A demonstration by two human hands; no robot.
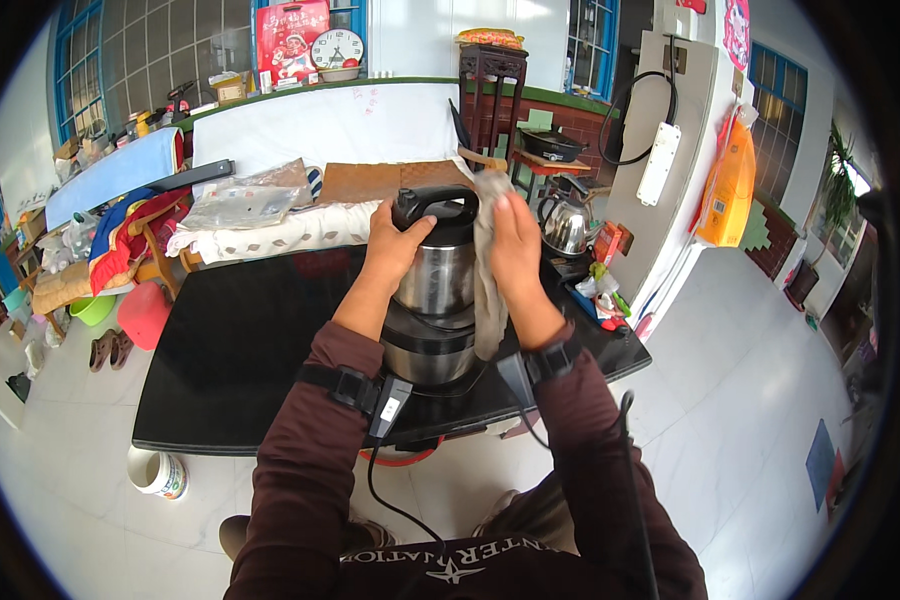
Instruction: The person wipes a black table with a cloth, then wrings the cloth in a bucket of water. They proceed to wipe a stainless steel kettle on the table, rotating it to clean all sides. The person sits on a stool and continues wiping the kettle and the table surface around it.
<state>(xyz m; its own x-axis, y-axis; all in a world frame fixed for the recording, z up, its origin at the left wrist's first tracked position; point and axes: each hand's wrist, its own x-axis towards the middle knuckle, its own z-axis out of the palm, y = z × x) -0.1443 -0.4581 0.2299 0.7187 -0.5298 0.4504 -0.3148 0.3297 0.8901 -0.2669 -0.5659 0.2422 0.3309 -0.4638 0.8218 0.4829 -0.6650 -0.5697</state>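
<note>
A kitchen appliance with a stainless-steel body (pixel 436 281) stands upright on the black table (pixel 225 352). Its black lid with a loop handle (pixel 436 206) is on top, and a wider steel base (pixel 427 358) sits below. My left hand (pixel 390 251) grips the lid's left side, thumb on top near the handle. In my right hand (pixel 516 240) is a greyish cloth (pixel 489 300), held against the appliance's right side and hanging down to the base. The fingertips of my right hand press the cloth's upper part; its far side is hidden.
A steel kettle (pixel 566 225) stands on the table's right part, beside a red box (pixel 607 241) and small items in a blue tray (pixel 589 306). Behind lies a covered bench (pixel 292 232). A white bucket (pixel 157 474) and pink stool (pixel 144 315) are on the floor at left.
</note>
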